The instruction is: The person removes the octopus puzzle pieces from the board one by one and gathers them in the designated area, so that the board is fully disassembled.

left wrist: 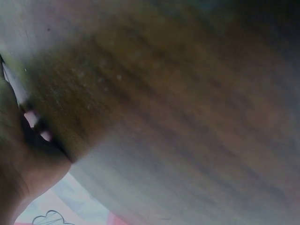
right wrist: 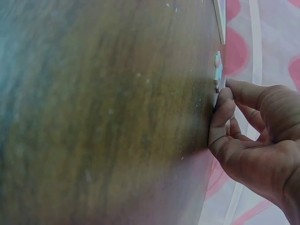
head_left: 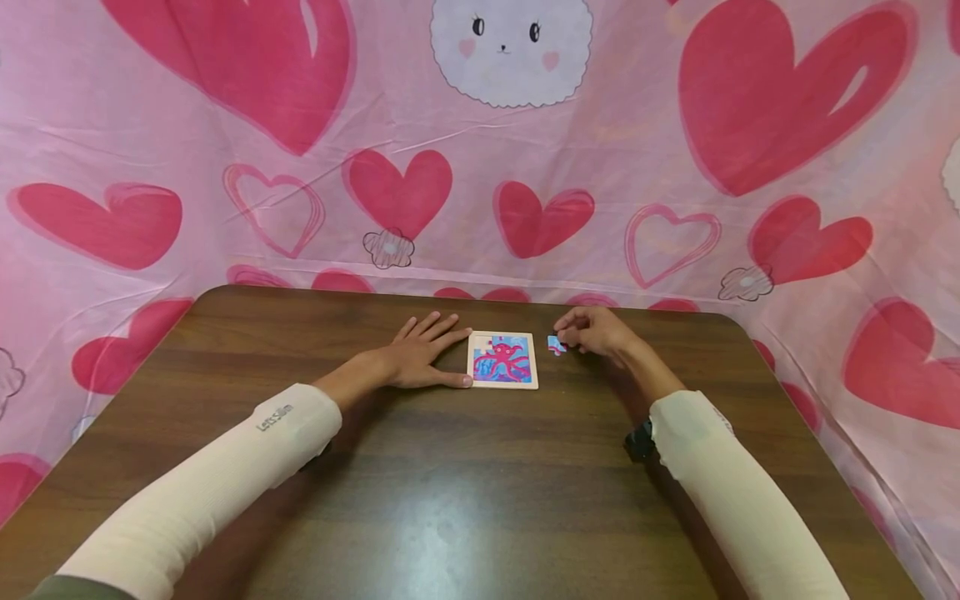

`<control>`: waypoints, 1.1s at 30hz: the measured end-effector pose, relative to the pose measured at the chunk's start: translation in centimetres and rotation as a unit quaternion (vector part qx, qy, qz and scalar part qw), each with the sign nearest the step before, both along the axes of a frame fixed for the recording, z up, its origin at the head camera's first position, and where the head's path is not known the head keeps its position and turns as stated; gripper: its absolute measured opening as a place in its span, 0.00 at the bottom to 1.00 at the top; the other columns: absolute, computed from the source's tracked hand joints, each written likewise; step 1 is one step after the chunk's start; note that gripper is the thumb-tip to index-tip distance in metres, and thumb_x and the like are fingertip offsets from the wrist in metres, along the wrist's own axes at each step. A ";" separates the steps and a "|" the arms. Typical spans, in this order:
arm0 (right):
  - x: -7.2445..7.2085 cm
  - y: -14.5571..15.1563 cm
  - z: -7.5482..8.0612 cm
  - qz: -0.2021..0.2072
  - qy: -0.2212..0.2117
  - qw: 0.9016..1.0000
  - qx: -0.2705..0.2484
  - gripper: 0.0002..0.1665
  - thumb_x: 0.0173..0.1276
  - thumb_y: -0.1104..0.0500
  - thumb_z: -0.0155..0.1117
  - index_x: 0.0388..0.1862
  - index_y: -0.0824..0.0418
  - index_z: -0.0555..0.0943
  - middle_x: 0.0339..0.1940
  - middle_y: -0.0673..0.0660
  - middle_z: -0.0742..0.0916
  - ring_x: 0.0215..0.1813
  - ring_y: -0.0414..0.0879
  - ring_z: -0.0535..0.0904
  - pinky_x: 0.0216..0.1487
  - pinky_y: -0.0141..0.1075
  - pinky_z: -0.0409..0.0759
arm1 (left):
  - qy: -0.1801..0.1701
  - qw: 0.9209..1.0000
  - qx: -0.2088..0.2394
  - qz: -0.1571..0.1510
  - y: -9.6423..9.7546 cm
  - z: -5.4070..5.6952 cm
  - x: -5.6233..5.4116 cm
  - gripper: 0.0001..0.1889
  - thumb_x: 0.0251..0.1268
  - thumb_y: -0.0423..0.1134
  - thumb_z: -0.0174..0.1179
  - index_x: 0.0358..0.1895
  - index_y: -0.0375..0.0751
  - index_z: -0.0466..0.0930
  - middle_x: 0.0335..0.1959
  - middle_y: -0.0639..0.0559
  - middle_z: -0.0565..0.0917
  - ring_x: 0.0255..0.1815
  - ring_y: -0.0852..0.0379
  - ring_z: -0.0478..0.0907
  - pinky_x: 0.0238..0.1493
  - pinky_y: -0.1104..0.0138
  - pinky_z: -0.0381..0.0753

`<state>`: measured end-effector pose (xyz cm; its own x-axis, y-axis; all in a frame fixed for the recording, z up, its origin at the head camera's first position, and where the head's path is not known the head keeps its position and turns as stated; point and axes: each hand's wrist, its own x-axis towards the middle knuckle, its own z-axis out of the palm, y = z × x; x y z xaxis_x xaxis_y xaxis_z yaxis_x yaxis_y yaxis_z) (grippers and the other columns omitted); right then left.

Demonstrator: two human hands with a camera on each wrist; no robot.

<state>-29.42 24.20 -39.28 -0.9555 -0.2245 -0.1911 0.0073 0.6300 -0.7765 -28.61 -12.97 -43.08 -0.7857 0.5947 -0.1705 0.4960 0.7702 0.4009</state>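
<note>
A small square jigsaw puzzle [head_left: 504, 363] shows a pink-red octopus on blue inside a pale wooden frame [head_left: 517, 385]. Its upper left part shows bare pale wood. My left hand [head_left: 420, 354] lies flat with spread fingers at the frame's left side, thumb at the lower left corner and index finger at the upper left. To the right of the frame, my right hand [head_left: 596, 332] pinches a loose blue and pink puzzle piece [head_left: 556, 344] by its right edge. In the right wrist view this piece [right wrist: 218, 70] stands apart from the frame, at the thumb and fingertips.
The brown wooden table [head_left: 450, 467] extends under both arms. A pink cloth [head_left: 465, 142] with red hearts hangs behind and beside it. A dark object [head_left: 640, 442] sits at the right wrist, under the sleeve. The left wrist view is mostly blurred tabletop [left wrist: 168, 103].
</note>
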 end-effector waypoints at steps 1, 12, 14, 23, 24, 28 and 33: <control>0.0 -0.1 0.0 0.001 0.002 1.000 0.001 0.15 0.85 0.63 0.67 0.64 0.71 0.85 0.50 0.61 0.88 0.48 0.49 0.82 0.45 0.33 0.83 | -0.004 1.000 0.002 0.000 0.0 0.1 0.1 0.62 0.63 0.90 0.56 0.95 0.64 0.51 0.98 0.48 0.44 0.99 0.36 0.31 0.94 0.32 0.27; 0.0 -0.7 0.0 0.022 0.029 0.999 0.026 0.16 0.84 0.58 0.71 0.63 0.66 0.88 0.45 0.60 0.88 0.44 0.49 0.81 0.41 0.34 0.81 | -0.003 1.000 0.002 0.003 -0.1 -0.2 0.0 0.62 0.63 0.91 0.54 0.95 0.66 0.50 0.99 0.50 0.44 0.99 0.38 0.31 0.94 0.33 0.27; 0.0 -1.0 -0.1 0.028 0.034 0.999 0.022 0.17 0.83 0.58 0.72 0.63 0.67 0.89 0.46 0.61 0.88 0.43 0.49 0.81 0.41 0.34 0.81 | -0.005 1.000 -0.001 0.005 0.0 0.0 0.1 0.61 0.63 0.91 0.54 0.95 0.67 0.49 0.99 0.51 0.43 0.99 0.39 0.30 0.94 0.34 0.26; 0.2 -3.0 0.0 0.051 0.037 0.998 -0.002 0.17 0.81 0.60 0.74 0.62 0.68 0.88 0.45 0.61 0.88 0.41 0.48 0.82 0.41 0.35 0.85 | -0.007 1.000 -0.015 0.008 0.1 -0.1 -0.1 0.61 0.64 0.90 0.56 0.95 0.68 0.48 0.99 0.53 0.42 0.99 0.41 0.28 0.95 0.36 0.24; 0.3 -3.2 0.0 0.055 0.036 0.998 -0.004 0.17 0.81 0.60 0.74 0.62 0.68 0.88 0.44 0.61 0.89 0.42 0.48 0.82 0.41 0.35 0.86 | -0.007 1.000 -0.010 0.007 0.1 0.0 0.0 0.61 0.64 0.90 0.55 0.95 0.67 0.49 0.99 0.51 0.43 0.99 0.40 0.29 0.94 0.35 0.25; 0.4 -4.3 -0.1 0.070 0.035 0.997 -0.012 0.18 0.80 0.60 0.75 0.63 0.68 0.88 0.45 0.62 0.90 0.43 0.49 0.83 0.42 0.35 0.87 | -0.008 1.000 -0.005 0.007 0.0 0.1 0.1 0.62 0.63 0.91 0.54 0.95 0.66 0.50 0.99 0.50 0.44 0.99 0.37 0.31 0.94 0.33 0.26; 0.6 -5.5 -0.1 0.094 0.040 0.994 -0.038 0.19 0.78 0.62 0.77 0.62 0.70 0.88 0.43 0.62 0.90 0.37 0.47 0.84 0.39 0.34 0.87 | -0.009 1.000 -0.014 0.012 0.1 -0.4 -0.2 0.62 0.62 0.92 0.53 0.95 0.68 0.48 0.99 0.53 0.42 0.99 0.41 0.29 0.95 0.36 0.25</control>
<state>-28.83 18.73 -39.41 -0.9072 -0.4106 -0.0919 -0.1685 0.5548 -0.8147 -28.85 -12.91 -43.46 -0.7960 0.5711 -0.2007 0.4708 0.7925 0.3877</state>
